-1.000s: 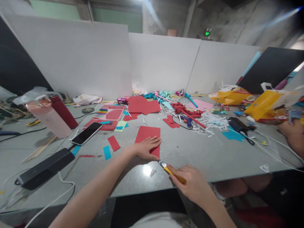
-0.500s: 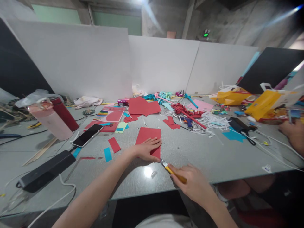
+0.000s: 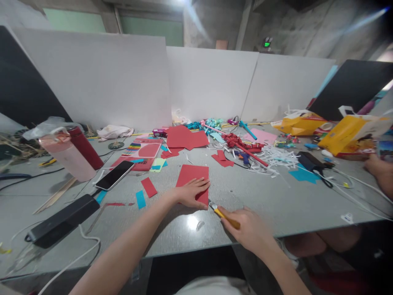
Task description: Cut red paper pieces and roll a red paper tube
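Flat on the table lies a sheet of red paper (image 3: 189,174). My left hand (image 3: 192,194) rests on it with the fingers spread, pressing on its lower right part. A yellow utility knife (image 3: 221,214) is gripped in my right hand (image 3: 247,229). Its blade tip is at the sheet's right edge, close to my left thumb. A small red paper strip (image 3: 149,187) and a blue paper strip (image 3: 140,199) lie to the left of the sheet.
To the left are a smartphone (image 3: 115,175), a black power strip (image 3: 64,221) and a pink bottle (image 3: 69,155). Behind lie more red paper (image 3: 186,138) and a heap of white paper shreds (image 3: 278,156). Another person's hand (image 3: 379,172) is at the far right.
The knife and my right hand have moved slightly up along the sheet's right edge. My left hand stays on the paper.
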`<state>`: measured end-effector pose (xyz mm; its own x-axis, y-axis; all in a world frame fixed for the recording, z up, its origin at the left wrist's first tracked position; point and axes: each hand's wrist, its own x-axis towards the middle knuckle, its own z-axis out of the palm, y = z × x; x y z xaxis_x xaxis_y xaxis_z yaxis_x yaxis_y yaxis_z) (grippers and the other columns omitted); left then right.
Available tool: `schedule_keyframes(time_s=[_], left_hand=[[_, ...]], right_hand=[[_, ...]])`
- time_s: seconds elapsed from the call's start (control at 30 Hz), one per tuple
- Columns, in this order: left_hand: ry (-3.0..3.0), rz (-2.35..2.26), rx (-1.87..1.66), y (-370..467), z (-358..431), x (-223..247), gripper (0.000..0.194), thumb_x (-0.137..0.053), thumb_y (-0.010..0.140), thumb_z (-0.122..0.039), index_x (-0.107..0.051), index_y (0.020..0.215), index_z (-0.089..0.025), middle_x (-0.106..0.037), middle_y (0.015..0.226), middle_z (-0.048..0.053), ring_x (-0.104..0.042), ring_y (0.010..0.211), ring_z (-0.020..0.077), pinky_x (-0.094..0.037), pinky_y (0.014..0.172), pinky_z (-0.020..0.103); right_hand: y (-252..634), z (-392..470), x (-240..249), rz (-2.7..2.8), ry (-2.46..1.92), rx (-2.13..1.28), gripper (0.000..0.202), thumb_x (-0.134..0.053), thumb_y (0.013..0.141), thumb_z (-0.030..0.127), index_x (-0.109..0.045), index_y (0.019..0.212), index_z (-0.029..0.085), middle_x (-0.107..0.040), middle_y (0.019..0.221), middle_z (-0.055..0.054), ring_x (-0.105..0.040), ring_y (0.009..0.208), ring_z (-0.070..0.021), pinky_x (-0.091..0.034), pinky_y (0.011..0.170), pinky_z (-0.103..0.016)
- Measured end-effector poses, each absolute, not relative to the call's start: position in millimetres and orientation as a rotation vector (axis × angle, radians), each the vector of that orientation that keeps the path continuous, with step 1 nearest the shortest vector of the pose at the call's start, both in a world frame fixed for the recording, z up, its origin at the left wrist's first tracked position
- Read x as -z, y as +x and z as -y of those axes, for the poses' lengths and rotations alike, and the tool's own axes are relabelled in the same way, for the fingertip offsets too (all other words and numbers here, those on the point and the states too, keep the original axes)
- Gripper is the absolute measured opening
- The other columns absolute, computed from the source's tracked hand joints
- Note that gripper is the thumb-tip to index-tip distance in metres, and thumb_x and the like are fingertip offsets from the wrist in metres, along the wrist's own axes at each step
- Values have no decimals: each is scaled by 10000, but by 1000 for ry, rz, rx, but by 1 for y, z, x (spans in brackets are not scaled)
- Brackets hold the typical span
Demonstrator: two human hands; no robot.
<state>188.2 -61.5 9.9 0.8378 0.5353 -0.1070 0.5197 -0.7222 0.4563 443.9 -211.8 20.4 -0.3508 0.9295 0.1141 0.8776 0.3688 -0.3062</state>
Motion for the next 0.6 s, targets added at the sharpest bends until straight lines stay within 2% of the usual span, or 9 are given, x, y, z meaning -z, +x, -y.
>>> schedule_keyframes(time_s=[0.23, 0.3, 0.37, 0.43, 0.5, 0.57, 0.6], left_hand=[[2563, -781, -80, 187, 65, -18, 1058, -706, 822, -743, -349, 1654, -198, -226, 1728, 165, -180, 1615, 365, -181, 1303, 543], [2565, -776, -55, 185, 70, -25, 975, -727, 836, -685, -418, 1622, -199, -287, 1711, 156, -250, 1599, 354, -239, 1288, 512], [2561, -781, -56, 183, 74, -32, 814, -735, 860, -614, -540, 1543, -217, -409, 1662, 137, -349, 1562, 341, -319, 1251, 476], [2555, -813, -109, 182, 77, -37, 583, -731, 885, -545, -692, 1380, -239, -601, 1523, 114, -510, 1454, 335, -417, 1170, 444], [2553, -889, -205, 185, 78, -37, 353, -680, 934, -474, -787, 1176, -240, -761, 1271, 92, -667, 1245, 312, -494, 1054, 411], [2553, -988, -323, 190, 78, -33, 275, -616, 976, -410, -797, 1070, -225, -795, 1094, 81, -711, 1088, 278, -520, 974, 386], [2555, -1021, -380, 193, 77, -30, 270, -606, 981, -393, -785, 1084, -219, -790, 1090, 84, -704, 1086, 272, -520, 972, 381]], right_hand=[[442, 208, -22, 2337, -1585, -300, 414, -487, 1060, 395, -684, 1416, 321, -800, 835, -33, -725, 773, -196, -477, 937, -364], [440, 213, -23, 2346, -1577, -335, 410, -485, 1062, 398, -690, 1409, 322, -794, 820, -28, -714, 740, -187, -478, 947, -367], [438, 220, -22, 2365, -1562, -354, 409, -484, 1064, 405, -692, 1407, 324, -782, 797, -23, -702, 713, -181, -476, 949, -369], [437, 227, -20, 2388, -1547, -333, 411, -491, 1062, 399, -684, 1417, 324, -763, 772, -20, -689, 699, -181, -476, 916, -362], [435, 232, -17, 2406, -1528, -301, 418, -498, 1059, 376, -669, 1436, 314, -750, 765, -21, -674, 690, -182, -472, 863, -348], [434, 236, -15, 2407, -1508, -281, 421, -501, 1057, 354, -666, 1441, 298, -742, 760, -27, -664, 688, -183, -465, 819, -335], [434, 237, -14, 2399, -1500, -274, 419, -505, 1055, 351, -673, 1434, 293, -739, 753, -30, -663, 687, -184, -465, 801, -329]])
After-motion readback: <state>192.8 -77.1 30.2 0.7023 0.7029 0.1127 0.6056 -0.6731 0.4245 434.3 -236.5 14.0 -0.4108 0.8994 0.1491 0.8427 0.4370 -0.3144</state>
